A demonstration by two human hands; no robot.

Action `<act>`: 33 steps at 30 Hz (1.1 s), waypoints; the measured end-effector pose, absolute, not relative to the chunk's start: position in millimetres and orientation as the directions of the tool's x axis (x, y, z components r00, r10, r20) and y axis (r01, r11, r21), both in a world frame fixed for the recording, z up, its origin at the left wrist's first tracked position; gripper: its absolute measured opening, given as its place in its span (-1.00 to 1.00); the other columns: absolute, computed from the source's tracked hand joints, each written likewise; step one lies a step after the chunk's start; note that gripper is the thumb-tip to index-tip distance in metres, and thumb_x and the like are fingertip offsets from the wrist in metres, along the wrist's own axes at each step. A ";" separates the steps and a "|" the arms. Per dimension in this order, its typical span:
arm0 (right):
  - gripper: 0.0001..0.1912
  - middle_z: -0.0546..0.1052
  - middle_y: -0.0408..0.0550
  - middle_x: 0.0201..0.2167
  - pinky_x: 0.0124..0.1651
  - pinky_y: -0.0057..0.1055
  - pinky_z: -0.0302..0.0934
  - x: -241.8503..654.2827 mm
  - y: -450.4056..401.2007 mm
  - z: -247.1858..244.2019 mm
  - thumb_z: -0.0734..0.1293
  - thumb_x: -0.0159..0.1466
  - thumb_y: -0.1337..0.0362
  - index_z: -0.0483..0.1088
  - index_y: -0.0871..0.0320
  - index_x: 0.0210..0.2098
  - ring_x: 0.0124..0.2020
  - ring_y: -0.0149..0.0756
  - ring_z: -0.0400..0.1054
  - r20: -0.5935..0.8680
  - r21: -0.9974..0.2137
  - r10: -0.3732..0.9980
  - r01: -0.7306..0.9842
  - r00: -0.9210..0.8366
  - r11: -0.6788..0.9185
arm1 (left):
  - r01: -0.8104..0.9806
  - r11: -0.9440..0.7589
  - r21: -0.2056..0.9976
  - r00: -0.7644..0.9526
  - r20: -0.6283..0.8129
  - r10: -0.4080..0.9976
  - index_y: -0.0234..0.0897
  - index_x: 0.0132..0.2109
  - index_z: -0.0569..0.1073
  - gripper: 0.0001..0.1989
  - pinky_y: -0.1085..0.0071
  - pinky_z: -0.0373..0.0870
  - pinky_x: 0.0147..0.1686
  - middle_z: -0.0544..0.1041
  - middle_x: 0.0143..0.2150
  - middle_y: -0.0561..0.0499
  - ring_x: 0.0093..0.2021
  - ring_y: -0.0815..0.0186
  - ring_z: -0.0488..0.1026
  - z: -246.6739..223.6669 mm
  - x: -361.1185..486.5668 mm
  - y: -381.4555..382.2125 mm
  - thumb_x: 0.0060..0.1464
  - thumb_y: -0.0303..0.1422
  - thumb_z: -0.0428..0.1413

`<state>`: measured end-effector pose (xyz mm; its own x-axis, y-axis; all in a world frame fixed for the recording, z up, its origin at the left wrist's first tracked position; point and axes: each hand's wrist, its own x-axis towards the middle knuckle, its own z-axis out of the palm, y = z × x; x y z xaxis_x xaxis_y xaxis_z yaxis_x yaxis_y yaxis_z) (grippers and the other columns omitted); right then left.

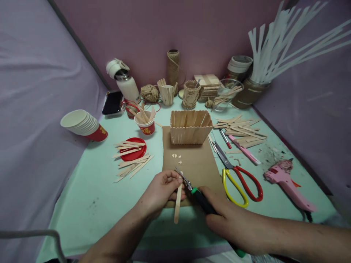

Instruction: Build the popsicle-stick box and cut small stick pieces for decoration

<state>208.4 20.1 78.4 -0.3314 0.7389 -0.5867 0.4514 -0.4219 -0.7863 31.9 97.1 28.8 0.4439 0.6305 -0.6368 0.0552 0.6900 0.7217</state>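
Observation:
My left hand [169,184] pinches a wooden craft stick [178,204] near its upper end, and the stick's rounded lower end points toward me. Wrapped round the black and green handles of a pair of narrow-jawed pliers [201,199] is my right hand [225,215]. The jaws lie at the stick's upper end, close to my left fingertips; whether they grip it I cannot tell. Both hands are over a brown cardboard sheet [203,164]. Small cut-off stick ends [179,157] lie on it, just beyond the jaws. A basket made of craft sticks [190,135] stands at the sheet's far end.
Scissors [233,168], a pink utility knife [244,149] and a pink glue gun [290,186] lie at right, below a pile of sticks [244,129]. To the left are a red lid [141,155] with sticks, a stick-filled cup [146,128] and stacked paper cups [85,126].

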 end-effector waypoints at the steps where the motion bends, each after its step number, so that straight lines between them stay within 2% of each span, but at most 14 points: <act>1: -0.67 0.44 0.05 -0.18 -0.04 -0.16 0.20 208.3 20.3 77.7 0.17 0.06 0.38 0.24 0.21 -0.14 -0.11 -0.10 0.30 -0.586 -0.785 0.739 0.456 -0.331 -0.418 | 0.053 0.693 0.719 0.443 -0.639 0.629 -0.36 -0.39 0.40 -0.51 0.48 0.50 -0.44 0.48 -0.47 0.05 -0.49 0.43 0.47 29.3 32.0 97.6 -0.32 -0.08 0.37; 11: -0.68 0.40 0.03 -0.19 -0.08 -0.20 0.18 209.3 20.9 72.9 0.16 0.08 0.35 0.20 0.20 -0.14 -0.17 -0.15 0.29 -0.617 -0.773 0.707 0.435 -0.344 -0.463 | 0.098 0.704 0.704 0.401 -0.675 0.619 -0.36 -0.38 0.36 -0.57 0.50 0.49 -0.45 0.50 -0.46 0.03 -0.55 0.45 0.46 32.8 29.5 99.8 -0.25 -0.16 0.36; 18: -0.65 0.29 -0.18 -0.38 -0.28 -0.38 0.13 216.3 22.7 68.3 0.18 0.11 0.29 0.21 0.15 -0.09 -0.35 -0.33 0.19 -0.653 -0.757 0.642 0.372 -0.401 -0.538 | 0.115 0.693 0.712 0.404 -0.671 0.622 -0.36 -0.33 0.38 -0.56 0.50 0.47 -0.45 0.50 -0.44 0.02 -0.55 0.45 0.45 31.9 24.4 101.9 -0.23 -0.16 0.35; 22: -0.63 0.30 -0.18 -0.35 -0.22 -0.37 0.14 220.6 20.0 68.3 0.21 0.11 0.23 0.22 0.14 -0.07 -0.31 -0.33 0.20 -0.632 -0.772 0.633 0.290 -0.447 -0.566 | 0.127 0.675 0.727 0.410 -0.658 0.632 -0.35 -0.29 0.40 -0.57 0.46 0.50 -0.41 0.47 -0.45 0.06 -0.52 0.45 0.44 30.6 17.5 100.2 -0.21 -0.15 0.34; 33: -0.61 0.38 -0.08 -0.28 0.00 -0.25 0.17 221.3 13.3 83.8 0.21 0.11 0.26 0.26 0.16 -0.06 -0.11 -0.17 0.26 -0.603 -0.798 0.692 0.309 -0.397 -0.518 | 0.117 0.665 0.738 0.399 -0.648 0.649 -0.32 -0.29 0.40 -0.67 0.43 0.51 -0.38 0.39 -0.50 0.12 -0.51 0.46 0.41 38.0 5.8 92.0 -0.11 -0.21 0.29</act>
